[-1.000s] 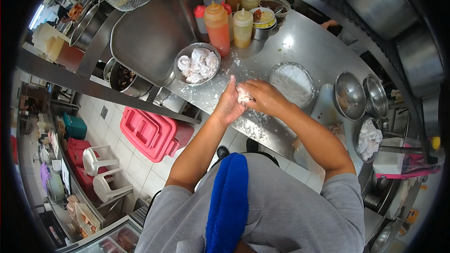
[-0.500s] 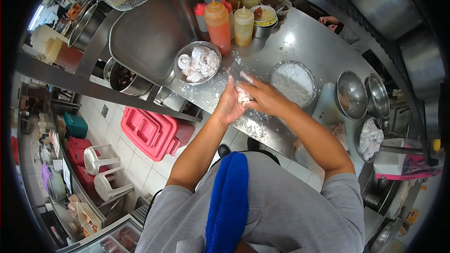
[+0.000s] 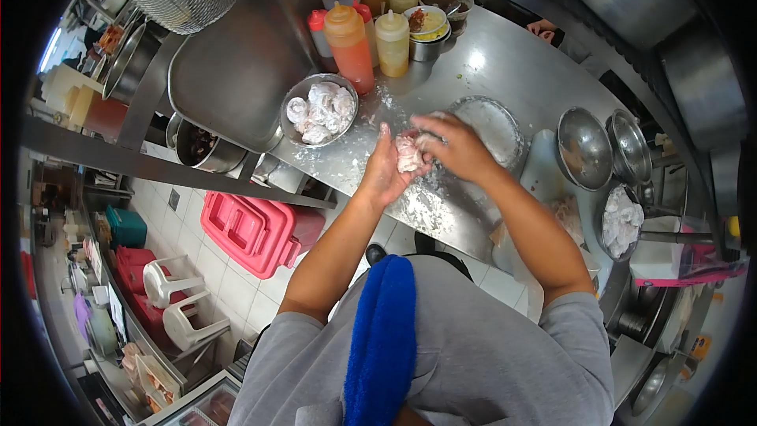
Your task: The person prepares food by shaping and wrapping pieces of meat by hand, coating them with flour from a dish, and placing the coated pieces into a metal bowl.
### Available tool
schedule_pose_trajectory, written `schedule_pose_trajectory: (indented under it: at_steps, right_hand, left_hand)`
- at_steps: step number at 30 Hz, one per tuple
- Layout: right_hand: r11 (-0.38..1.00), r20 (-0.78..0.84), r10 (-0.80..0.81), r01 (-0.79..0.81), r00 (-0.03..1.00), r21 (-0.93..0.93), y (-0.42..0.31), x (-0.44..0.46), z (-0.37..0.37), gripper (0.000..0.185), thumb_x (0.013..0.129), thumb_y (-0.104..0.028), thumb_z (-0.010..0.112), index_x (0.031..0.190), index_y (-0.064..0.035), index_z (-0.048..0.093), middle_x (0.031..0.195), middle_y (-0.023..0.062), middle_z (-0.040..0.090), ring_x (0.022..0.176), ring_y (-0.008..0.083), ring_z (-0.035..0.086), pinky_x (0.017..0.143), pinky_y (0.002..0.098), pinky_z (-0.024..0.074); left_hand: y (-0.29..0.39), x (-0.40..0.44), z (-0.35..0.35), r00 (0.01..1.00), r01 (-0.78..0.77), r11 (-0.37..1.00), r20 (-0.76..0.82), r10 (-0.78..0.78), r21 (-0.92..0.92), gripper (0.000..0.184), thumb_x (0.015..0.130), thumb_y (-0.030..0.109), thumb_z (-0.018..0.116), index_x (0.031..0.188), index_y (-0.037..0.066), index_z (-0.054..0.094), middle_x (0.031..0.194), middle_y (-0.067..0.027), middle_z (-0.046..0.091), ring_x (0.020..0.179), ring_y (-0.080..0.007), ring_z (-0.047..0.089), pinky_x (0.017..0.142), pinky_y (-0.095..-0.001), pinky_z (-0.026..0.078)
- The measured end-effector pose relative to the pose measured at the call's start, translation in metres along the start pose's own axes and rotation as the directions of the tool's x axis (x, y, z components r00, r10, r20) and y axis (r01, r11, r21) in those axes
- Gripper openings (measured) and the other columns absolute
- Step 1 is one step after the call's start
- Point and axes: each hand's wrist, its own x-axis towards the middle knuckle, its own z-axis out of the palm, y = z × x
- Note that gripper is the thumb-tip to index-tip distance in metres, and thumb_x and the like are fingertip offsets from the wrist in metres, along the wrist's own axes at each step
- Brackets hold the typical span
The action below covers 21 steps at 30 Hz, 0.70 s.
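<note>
A pale, flour-dusted lump of what looks like raw meat (image 3: 409,155) rests in my left hand (image 3: 382,175), its fingers curled under it and thumb pointing up. My right hand (image 3: 461,150) is just to the right of the lump, fingers apart and partly bent, fingertips at or near its edge; exact contact is hard to see. Below both hands, loose flour (image 3: 426,209) is scattered on the steel counter. Behind my right hand is a round bowl of flour (image 3: 493,130), partly hidden. To the left, a metal bowl (image 3: 287,128) holds several floured lumps.
Squeeze bottles (image 3: 348,51) and a small tub of toppings (image 3: 426,25) stand at the back. On the right are metal bowls (image 3: 584,148) and a bowl of white lumps (image 3: 621,221). A pink lidded bin (image 3: 256,229) is on the floor. Another person's hands (image 3: 542,29) show beyond the counter.
My right hand has lifted slightly away from the lump and its fingers have spread. The lump now shows more plainly in my left hand. The whole view has shifted slightly.
</note>
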Motion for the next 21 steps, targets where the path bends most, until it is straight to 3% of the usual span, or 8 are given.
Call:
schedule_pose_trajectory:
  at_steps: [3,7,9,11,12,17,19,21]
  right_hand:
    - [0.982,-0.037,0.157,-0.16,0.987,-0.097,0.003,0.003,-0.031,0.026,0.082,-0.007,0.066,0.108,-0.0071,0.064,0.102,0.0102,0.063,0.087,0.0201,0.063,0.078,0.0323,0.0498]
    - [0.95,-0.068,0.249,-0.258,0.966,-0.178,0.0,-0.007,-0.028,0.023,0.079,-0.019,0.07,0.095,-0.0059,0.061,0.104,0.0127,0.061,0.094,0.0278,0.06,0.08,0.039,0.0483]
    - [0.941,-0.111,0.246,-0.265,0.963,-0.212,0.004,-0.013,-0.011,0.028,0.076,-0.021,0.072,0.097,-0.0071,0.059,0.111,0.0151,0.059,0.105,0.0329,0.056,0.088,0.0419,0.0459]
    - [0.948,-0.293,0.08,-0.164,0.953,-0.273,0.006,-0.015,0.008,0.034,0.075,-0.019,0.072,0.103,-0.0076,0.057,0.12,0.0188,0.054,0.115,0.0383,0.05,0.096,0.0448,0.0414]
    - [0.962,-0.279,0.131,-0.19,0.951,-0.197,0.004,-0.017,0.013,0.036,0.076,-0.015,0.071,0.109,-0.0071,0.057,0.13,0.0191,0.049,0.123,0.0385,0.045,0.105,0.0398,0.0356]
    - [0.988,-0.375,0.153,-0.135,0.914,0.074,0.0,-0.013,0.008,0.03,0.079,-0.008,0.067,0.108,-0.0069,0.061,0.132,0.0156,0.051,0.123,0.0346,0.047,0.103,0.0395,0.0379]
    - [0.973,-0.388,0.036,-0.12,0.921,-0.194,0.0,-0.021,0.0,0.023,0.081,-0.013,0.066,0.103,-0.0072,0.064,0.131,0.016,0.052,0.122,0.0369,0.046,0.103,0.0416,0.037]
    - [0.979,-0.335,-0.002,-0.067,0.942,-0.192,-0.004,-0.03,0.006,0.024,0.083,-0.014,0.065,0.106,-0.01,0.068,0.137,0.0154,0.049,0.126,0.0382,0.043,0.105,0.0431,0.0351]
  left_hand:
    - [0.0,0.006,0.002,1.0,-0.002,1.0,0.019,0.002,-0.016,0.064,0.095,0.063,0.033,0.122,0.007,0.048,0.105,-0.0106,0.061,0.089,-0.0246,0.062,0.082,-0.0405,0.052]
    - [-0.004,0.01,0.011,0.999,0.011,0.999,0.043,-0.009,-0.045,0.058,0.098,0.058,0.033,0.121,0.008,0.05,0.103,-0.0103,0.061,0.09,-0.0234,0.062,0.083,-0.0408,0.052]
    - [-0.013,0.014,0.017,1.0,-0.026,0.999,0.004,0.026,-0.042,0.056,0.099,0.056,0.032,0.121,0.008,0.051,0.102,-0.01,0.061,0.091,-0.0227,0.062,0.083,-0.0404,0.052]
    - [-0.02,0.018,0.02,0.998,-0.064,0.997,-0.033,0.062,-0.039,0.054,0.1,0.054,0.031,0.12,0.008,0.051,0.102,-0.0097,0.061,0.092,-0.022,0.061,0.083,-0.0401,0.052]
    - [-0.023,0.019,0.02,0.994,-0.098,0.995,-0.041,0.096,-0.028,0.052,0.101,0.052,0.031,0.119,0.008,0.052,0.102,-0.0095,0.062,0.093,-0.0213,0.061,0.082,-0.0393,0.052]
    - [-0.017,0.017,0.028,0.989,-0.122,0.987,-0.098,0.112,-0.101,0.051,0.102,0.049,0.03,0.118,0.007,0.052,0.101,-0.0092,0.062,0.091,-0.0202,0.061,0.079,-0.0371,0.051]
    - [-0.016,0.019,0.023,0.991,-0.131,0.983,-0.02,0.129,-0.127,0.051,0.102,0.049,0.03,0.118,0.006,0.052,0.099,-0.009,0.061,0.089,-0.0202,0.06,0.079,-0.0362,0.051]
    - [-0.017,0.02,0.025,0.985,-0.16,0.981,-0.078,0.152,-0.111,0.051,0.102,0.049,0.03,0.118,0.005,0.051,0.099,-0.0093,0.061,0.089,-0.0206,0.06,0.078,-0.0361,0.051]
